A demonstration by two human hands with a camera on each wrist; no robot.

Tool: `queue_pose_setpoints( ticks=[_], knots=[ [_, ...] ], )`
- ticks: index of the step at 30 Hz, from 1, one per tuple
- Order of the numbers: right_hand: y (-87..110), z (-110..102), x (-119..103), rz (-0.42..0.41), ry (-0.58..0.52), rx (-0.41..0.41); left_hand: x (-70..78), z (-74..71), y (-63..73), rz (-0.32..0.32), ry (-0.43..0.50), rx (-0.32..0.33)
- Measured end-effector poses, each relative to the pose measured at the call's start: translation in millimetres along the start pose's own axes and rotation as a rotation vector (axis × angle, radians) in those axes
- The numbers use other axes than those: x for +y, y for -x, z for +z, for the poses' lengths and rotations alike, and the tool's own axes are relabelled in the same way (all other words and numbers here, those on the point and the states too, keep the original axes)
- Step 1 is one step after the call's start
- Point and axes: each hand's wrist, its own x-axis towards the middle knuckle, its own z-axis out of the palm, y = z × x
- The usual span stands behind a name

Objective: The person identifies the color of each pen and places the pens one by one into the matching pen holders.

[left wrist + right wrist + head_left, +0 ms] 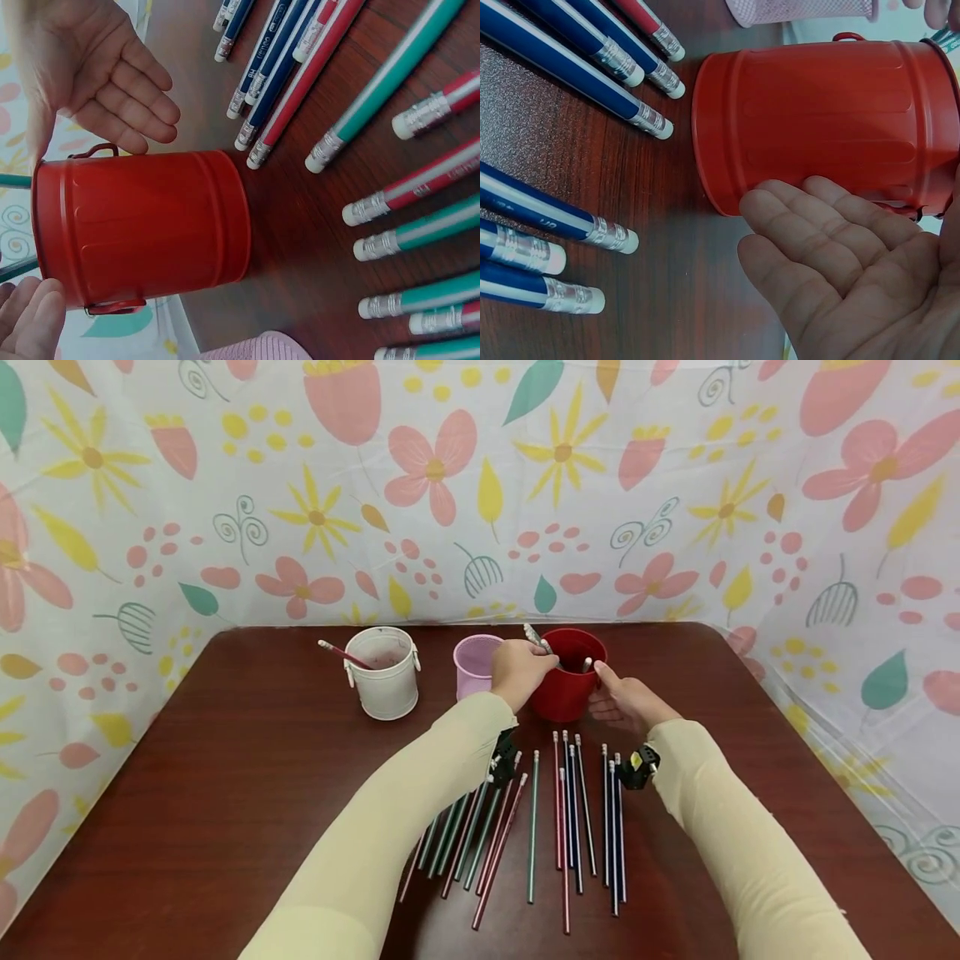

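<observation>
A red metal bucket (561,697) with small side handles stands upright at the back of the table. My left hand (521,670) is at its left rim, fingertips pinching several pencils (532,635) whose white eraser ends point up. Green barrels (16,268) show by these fingers in the left wrist view. One pencil's eraser (587,665) shows inside the bucket. On the right, my right hand (630,700) rests its thumb at the rim. Its other fingers (840,232) lie fairly straight beside the bucket wall, palm toward it. The lower ends of the pinched pencils are hidden.
A white bucket (386,687) holding a red pencil (345,655) stands at the back left. Between the buckets is a pink mesh cup (474,672), partly behind my left hand. Several red, green and blue pencils (532,827) lie on the brown table (247,793) before me.
</observation>
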Motion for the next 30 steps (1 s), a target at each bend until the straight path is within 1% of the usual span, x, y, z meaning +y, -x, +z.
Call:
queue_pose_setpoints(
  ticks=[2,4,7,10,12,14,18,20,23,24,26,30],
  knots=[
    [-1.4,1.0,-0.5,-0.007,0.009,0.001,-1.2,-3.5,0.0,-0.002,-0.016,-0.016],
    [-2.7,1.7,-0.2,-0.009,0.006,0.002,-2.7,-7.6,0.6,0.006,-0.027,-0.046],
    [-2.8,2.4,0.9,0.000,-0.003,-0.002,-6.4,-14.7,3.5,0.022,-0.054,-0.136],
    [-1.8,2.4,2.0,0.006,-0.010,-0.010,-13.3,-22.7,8.1,0.054,-0.134,-0.260],
    [-1.0,1.8,2.0,0.002,-0.005,-0.015,-20.2,-27.8,10.8,0.073,-0.205,-0.333],
    [-0.8,0.7,1.6,-0.001,-0.002,-0.015,-28.9,-32.7,13.6,0.075,-0.249,-0.397],
    [-1.2,-1.0,0.5,-0.015,0.011,-0.008,-52.2,-40.6,21.3,0.018,-0.254,-0.499],
    [-1.0,-1.1,0.6,-0.018,0.014,-0.010,-65.1,-44.9,26.4,-0.004,-0.284,-0.538],
    [-1.3,-0.5,1.3,-0.005,0.012,-0.018,-83.0,-53.9,32.9,-0.023,-0.384,-0.582],
    [-1.6,-0.4,1.6,0.001,0.010,-0.020,-88.5,-57.5,34.5,-0.026,-0.421,-0.587],
    [-2.3,-0.5,2.0,0.004,0.010,-0.026,-97.9,-65.4,36.9,-0.050,-0.463,-0.590],
    [-4.8,0.0,1.7,0.002,0.012,-0.030,-113.6,-79.0,40.8,-0.090,-0.491,-0.601]
  ],
)
